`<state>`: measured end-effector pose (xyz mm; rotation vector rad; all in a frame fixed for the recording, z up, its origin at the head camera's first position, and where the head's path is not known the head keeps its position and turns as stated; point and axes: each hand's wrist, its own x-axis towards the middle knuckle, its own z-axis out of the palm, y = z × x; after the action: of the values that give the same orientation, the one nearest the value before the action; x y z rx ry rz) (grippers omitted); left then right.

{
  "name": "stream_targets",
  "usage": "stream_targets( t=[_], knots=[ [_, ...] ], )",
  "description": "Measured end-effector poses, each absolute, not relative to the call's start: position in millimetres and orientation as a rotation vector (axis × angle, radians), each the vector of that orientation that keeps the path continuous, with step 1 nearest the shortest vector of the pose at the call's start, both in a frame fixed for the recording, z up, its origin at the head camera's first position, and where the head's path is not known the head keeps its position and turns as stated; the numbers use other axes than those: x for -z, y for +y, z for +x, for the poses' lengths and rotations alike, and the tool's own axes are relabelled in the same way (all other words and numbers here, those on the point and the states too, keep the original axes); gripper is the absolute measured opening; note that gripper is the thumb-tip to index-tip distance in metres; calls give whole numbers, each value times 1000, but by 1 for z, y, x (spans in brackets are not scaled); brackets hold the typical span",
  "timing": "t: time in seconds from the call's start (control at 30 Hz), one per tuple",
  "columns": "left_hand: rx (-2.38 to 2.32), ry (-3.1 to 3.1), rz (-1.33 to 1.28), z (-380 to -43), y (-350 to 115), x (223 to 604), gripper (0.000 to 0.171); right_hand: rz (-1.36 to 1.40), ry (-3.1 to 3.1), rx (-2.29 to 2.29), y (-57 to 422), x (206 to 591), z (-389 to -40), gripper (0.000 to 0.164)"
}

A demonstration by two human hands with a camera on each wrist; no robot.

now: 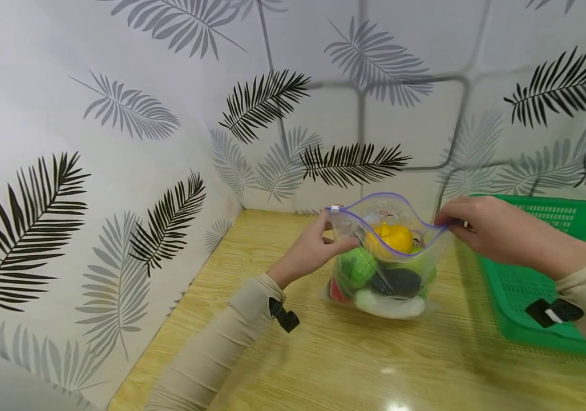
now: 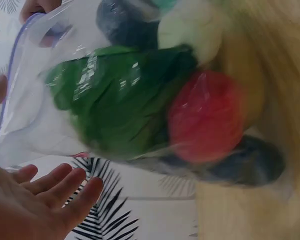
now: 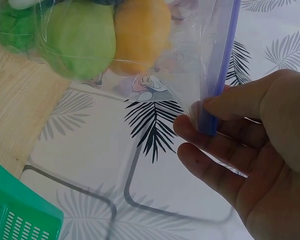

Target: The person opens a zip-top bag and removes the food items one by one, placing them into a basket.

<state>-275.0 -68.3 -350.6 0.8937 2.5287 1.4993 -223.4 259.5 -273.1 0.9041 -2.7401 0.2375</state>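
Observation:
A clear zip bag [image 1: 341,285] with a purple seal strip stands on the table, its mouth gaping. Inside are a yellow pumpkin-like piece [image 1: 395,237], a green piece [image 1: 356,266], a dark oval piece [image 1: 397,282] and a white one [image 1: 390,304]. A red round piece [image 2: 206,117] shows through the bag in the left wrist view. My left hand [image 1: 315,248] is at the bag's left edge by the white slider [image 1: 335,209], thumb against the bag, other fingers loosely extended. My right hand [image 3: 245,145] pinches the right end of the purple strip between thumb and fingers.
To the right is a green plastic basket [image 1: 508,291] with slotted walls, under my right forearm. The wood-grain table [image 1: 293,365] meets a leaf-patterned wall covering [image 1: 282,114] behind the bag and along the left.

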Motion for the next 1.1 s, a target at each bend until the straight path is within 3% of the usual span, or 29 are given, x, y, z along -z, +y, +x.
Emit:
stream_targets(
  t=[0.2,0.47,0.77,1.1],
  knots=[
    [-1395,2442,793,-272,-60,366,114,922,-2720,-230,262,275,-222,19],
    [-1378,2457,787,-266,-53,373,133,925,-2717,-232,263,276,-219,20],
    [-1370,2469,778,-263,-49,376,127,885,-2737,-255,258,274,-214,25],
    [-1425,2463,838,-267,-52,376,117,1103,-2694,-295,215,267,-222,30]
  ],
)
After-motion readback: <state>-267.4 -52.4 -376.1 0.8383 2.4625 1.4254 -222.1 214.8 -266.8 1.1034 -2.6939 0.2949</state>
